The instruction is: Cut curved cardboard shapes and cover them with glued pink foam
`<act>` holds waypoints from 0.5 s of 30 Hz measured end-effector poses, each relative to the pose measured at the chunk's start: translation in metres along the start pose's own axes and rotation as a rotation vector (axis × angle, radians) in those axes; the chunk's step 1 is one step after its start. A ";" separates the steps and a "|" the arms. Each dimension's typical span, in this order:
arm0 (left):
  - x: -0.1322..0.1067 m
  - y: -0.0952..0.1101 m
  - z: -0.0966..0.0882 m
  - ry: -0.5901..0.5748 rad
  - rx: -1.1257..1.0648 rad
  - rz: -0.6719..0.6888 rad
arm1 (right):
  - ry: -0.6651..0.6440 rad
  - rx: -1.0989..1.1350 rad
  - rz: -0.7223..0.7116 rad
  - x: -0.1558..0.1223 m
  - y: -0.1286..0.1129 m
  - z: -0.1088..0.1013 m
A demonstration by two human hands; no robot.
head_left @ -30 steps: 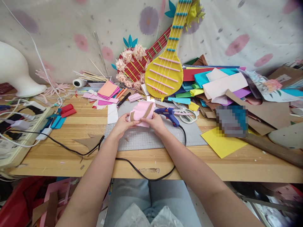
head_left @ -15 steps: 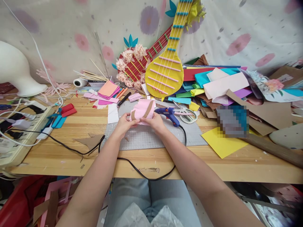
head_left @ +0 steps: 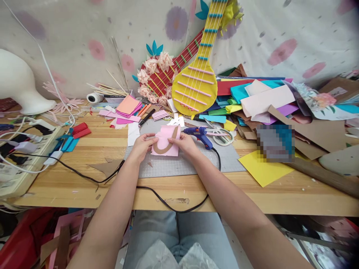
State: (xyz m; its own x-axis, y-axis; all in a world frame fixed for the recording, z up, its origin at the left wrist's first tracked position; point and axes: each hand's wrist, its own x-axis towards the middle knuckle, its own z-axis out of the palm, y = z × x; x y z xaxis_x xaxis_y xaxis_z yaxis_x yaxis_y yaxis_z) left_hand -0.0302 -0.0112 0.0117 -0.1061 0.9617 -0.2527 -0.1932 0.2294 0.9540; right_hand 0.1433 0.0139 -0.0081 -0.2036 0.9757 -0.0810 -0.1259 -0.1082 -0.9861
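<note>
Between my two hands is a pink sheet (head_left: pixel 164 139) that looks like paper or foam, with a curved brown cardboard strip (head_left: pixel 165 150) lying on its face in a J shape. My left hand (head_left: pixel 143 146) pinches the sheet's left edge. At the other side my right hand (head_left: pixel 185 143) grips the right edge, its thumb resting on the strip. Below them lies a grey cutting mat (head_left: pixel 174 168). A blue glue gun (head_left: pixel 200 135) rests just right of my right hand, beside white-handled scissors (head_left: pixel 224 139).
A yellow paper lute (head_left: pixel 195 89) and a red one (head_left: pixel 157 76) lean at the back. Coloured sheets and cardboard (head_left: pixel 266 101) pile up on the right. A power strip (head_left: pixel 30 164) stands left, and a black cord (head_left: pixel 179 212) loops along the front edge.
The pink sheet has tipped from folded back to facing me, lower and flatter, so the strip's whole curve shows. My left hand has shifted slightly left, and white scraps behind are uncovered.
</note>
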 end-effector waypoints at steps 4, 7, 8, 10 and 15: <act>0.002 0.000 -0.002 0.081 0.031 0.014 | 0.017 0.082 -0.001 -0.003 -0.002 0.002; 0.002 0.000 -0.002 0.087 0.081 0.022 | 0.107 0.095 -0.012 0.000 -0.002 0.000; 0.002 0.000 -0.002 0.081 0.094 0.020 | 0.118 0.094 -0.017 0.000 -0.002 0.000; 0.000 0.001 -0.001 0.046 0.118 -0.006 | 0.113 0.091 -0.028 0.001 -0.002 -0.001; -0.006 0.003 0.001 -0.047 0.180 -0.063 | 0.107 0.040 -0.011 -0.001 -0.003 0.000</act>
State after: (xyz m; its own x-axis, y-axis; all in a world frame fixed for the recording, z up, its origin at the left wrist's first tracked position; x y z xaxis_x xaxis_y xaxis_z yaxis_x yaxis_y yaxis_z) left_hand -0.0296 -0.0159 0.0163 -0.0529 0.9494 -0.3094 -0.0200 0.3088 0.9509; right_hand 0.1436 0.0131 -0.0048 -0.0978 0.9914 -0.0876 -0.1670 -0.1031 -0.9806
